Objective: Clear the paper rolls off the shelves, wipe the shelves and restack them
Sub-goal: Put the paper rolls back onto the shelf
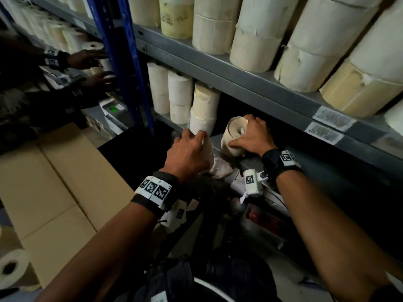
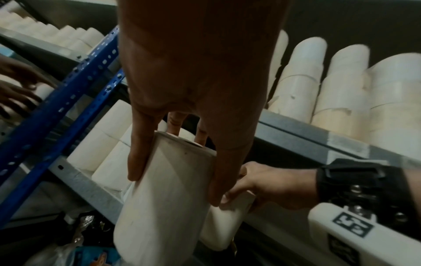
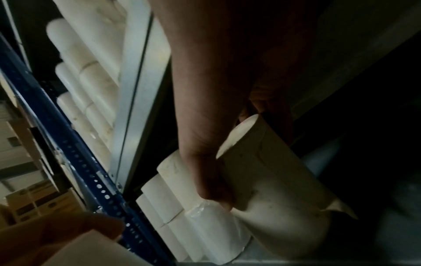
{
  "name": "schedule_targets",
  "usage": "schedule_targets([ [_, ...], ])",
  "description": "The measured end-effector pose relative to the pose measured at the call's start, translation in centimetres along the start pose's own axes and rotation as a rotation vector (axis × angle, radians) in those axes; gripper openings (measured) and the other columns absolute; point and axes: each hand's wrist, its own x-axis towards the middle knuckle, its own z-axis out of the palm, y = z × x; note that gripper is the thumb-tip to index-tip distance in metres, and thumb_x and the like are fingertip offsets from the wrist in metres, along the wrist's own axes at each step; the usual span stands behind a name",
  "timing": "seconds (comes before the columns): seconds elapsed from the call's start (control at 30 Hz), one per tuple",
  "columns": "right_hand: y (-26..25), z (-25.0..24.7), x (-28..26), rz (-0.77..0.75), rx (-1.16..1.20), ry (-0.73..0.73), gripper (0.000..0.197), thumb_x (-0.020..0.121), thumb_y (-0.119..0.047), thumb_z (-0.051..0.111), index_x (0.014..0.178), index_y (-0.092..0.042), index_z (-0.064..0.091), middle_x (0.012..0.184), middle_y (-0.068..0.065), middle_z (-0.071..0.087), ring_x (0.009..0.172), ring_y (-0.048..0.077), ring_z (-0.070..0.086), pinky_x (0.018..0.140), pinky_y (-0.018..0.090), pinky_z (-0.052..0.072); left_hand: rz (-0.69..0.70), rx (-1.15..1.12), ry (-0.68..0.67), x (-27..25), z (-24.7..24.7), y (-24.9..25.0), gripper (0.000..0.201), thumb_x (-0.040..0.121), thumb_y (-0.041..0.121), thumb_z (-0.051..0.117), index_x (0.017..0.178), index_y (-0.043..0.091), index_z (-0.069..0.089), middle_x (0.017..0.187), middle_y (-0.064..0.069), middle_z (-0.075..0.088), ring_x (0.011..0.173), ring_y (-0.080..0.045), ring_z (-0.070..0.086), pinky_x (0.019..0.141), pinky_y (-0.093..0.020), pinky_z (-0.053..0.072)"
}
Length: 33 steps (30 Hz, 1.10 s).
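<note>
- Head view: the left hand (image 1: 189,153) sits near the centre, fingers curled over the top of a pale paper roll (image 1: 207,149) that is mostly hidden beneath it. At about 3 o'clock from it, the right hand (image 1: 253,136) wraps around a second roll (image 1: 234,136), which lies tilted on the front edge of the lower shelf (image 1: 257,164) with its hollow core showing. Stacked rolls (image 1: 189,99) stand on that shelf at 11 o'clock from the hands. The upper shelf (image 1: 239,83) carries bigger rolls (image 1: 259,33). Another person's hands (image 1: 91,68) reach in at 9 o'clock, past the blue post (image 1: 122,68). A cardboard box (image 1: 54,171) sits at 8 o'clock.
- Left wrist view: the left hand's fingers (image 2: 139,153) clasp the first roll (image 2: 164,198) from above, thumb and fingers down opposite sides. The right hand (image 2: 268,187) grips its roll (image 2: 221,226) at 4 o'clock, just beside.
- Right wrist view: dim; the right hand (image 3: 205,162) has its thumb down one side of the tilted roll (image 3: 273,180), fingers round the far side. Stacked rolls (image 3: 173,207) lie at 8 o'clock, touching it.
</note>
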Motion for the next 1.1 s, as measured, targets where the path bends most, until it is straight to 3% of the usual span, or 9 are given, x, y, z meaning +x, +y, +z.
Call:
schedule_targets([
  [0.17, 1.2, 3.4, 3.0, 0.048, 0.038, -0.027, 0.099, 0.051, -0.053, 0.097, 0.134, -0.021, 0.053, 0.135, 0.016, 0.057, 0.127, 0.037, 0.054, 0.106, 0.043, 0.048, -0.009, 0.018, -0.023, 2.7, 1.4, -1.0, 0.088, 0.072, 0.05, 0.083, 0.146, 0.036, 0.038, 0.13, -0.011, 0.045, 0.11, -0.043, 0.057, 0.085, -0.056, 0.057],
  [0.33, 2.7, 6.5, 3.5, 0.1, 0.143, -0.004, 0.11, 0.05, -0.059, 0.092, 0.143, -0.027, 0.043, 0.142, 0.007, 0.056, 0.13, 0.034, 0.053, 0.104, 0.044, 0.049, -0.026, 0.006, -0.027, 4.7, 2.7, -1.4, 0.088, 0.072, 0.051, 0.083, 0.146, 0.036, 0.039, 0.13, -0.011, 0.046, 0.11, -0.043, 0.057, 0.084, -0.055, 0.058],
  [0.5, 3.2, 6.7, 3.6, 0.124, 0.201, -0.004, 0.127, 0.051, -0.056, 0.09, 0.157, -0.025, 0.028, 0.149, 0.016, 0.05, 0.135, 0.039, 0.05, 0.11, 0.048, 0.046, -0.002, 0.0, -0.02, 5.7, 2.4, -0.6, 0.092, 0.071, 0.052, 0.085, 0.147, 0.035, 0.038, 0.129, -0.011, 0.046, 0.108, -0.042, 0.058, 0.083, -0.054, 0.057],
  [0.67, 4.2, 6.0, 3.5, 0.114, 0.264, -0.033, 0.123, 0.073, -0.021, 0.088, 0.166, -0.018, 0.007, 0.161, 0.014, 0.04, 0.148, 0.036, 0.036, 0.119, 0.034, 0.028, 0.067, -0.042, 0.084, 6.6, 0.1, 1.5, 0.099, 0.067, 0.057, 0.088, 0.148, 0.029, 0.038, 0.124, -0.01, 0.051, 0.103, -0.038, 0.062, 0.081, -0.052, 0.058],
  [0.77, 5.4, 6.1, 2.9, 0.13, 0.294, -0.037, 0.119, 0.078, -0.018, 0.083, 0.166, -0.022, 0.003, 0.16, 0.01, 0.044, 0.146, 0.032, 0.042, 0.118, 0.036, 0.033, 0.077, -0.096, 0.145, 7.1, -1.1, 3.2, 0.101, 0.067, 0.059, 0.087, 0.148, 0.021, 0.04, 0.126, -0.011, 0.055, 0.105, -0.037, 0.063, 0.081, -0.051, 0.057],
  [0.9, 6.2, 5.2, 1.9, 0.079, 0.317, -0.091, 0.116, 0.079, -0.017, 0.084, 0.166, -0.025, 0.007, 0.157, 0.014, 0.047, 0.142, 0.033, 0.048, 0.117, 0.04, 0.04, 0.066, -0.132, 0.197, 8.2, -0.5, 5.3, 0.1, 0.065, 0.065, 0.085, 0.142, 0.016, 0.044, 0.125, -0.01, 0.058, 0.107, -0.037, 0.062, 0.082, -0.05, 0.056],
  [1.0, 6.5, 4.7, 1.2, 0.043, 0.368, -0.107, 0.114, 0.075, -0.016, 0.089, 0.165, -0.024, 0.018, 0.156, 0.012, 0.048, 0.142, 0.029, 0.048, 0.114, 0.033, 0.04, 0.044, -0.232, 0.269, 8.9, 1.2, 6.3, 0.108, 0.064, 0.072, 0.08, 0.147, 0.016, 0.039, 0.128, -0.011, 0.06, 0.11, -0.037, 0.062, 0.085, -0.048, 0.056],
  [1.1, 6.9, 5.0, 0.5, -0.002, 0.424, -0.08, 0.113, 0.065, -0.031, 0.099, 0.157, -0.023, 0.033, 0.146, -0.002, 0.057, 0.134, 0.018, 0.053, 0.102, 0.023, 0.041, 0.042, -0.362, 0.392, 9.2, 3.3, 7.0, 0.124, 0.06, 0.085, 0.071, 0.157, 0.025, 0.025, 0.127, 0.0, 0.066, 0.11, -0.03, 0.062, 0.086, -0.048, 0.057],
])
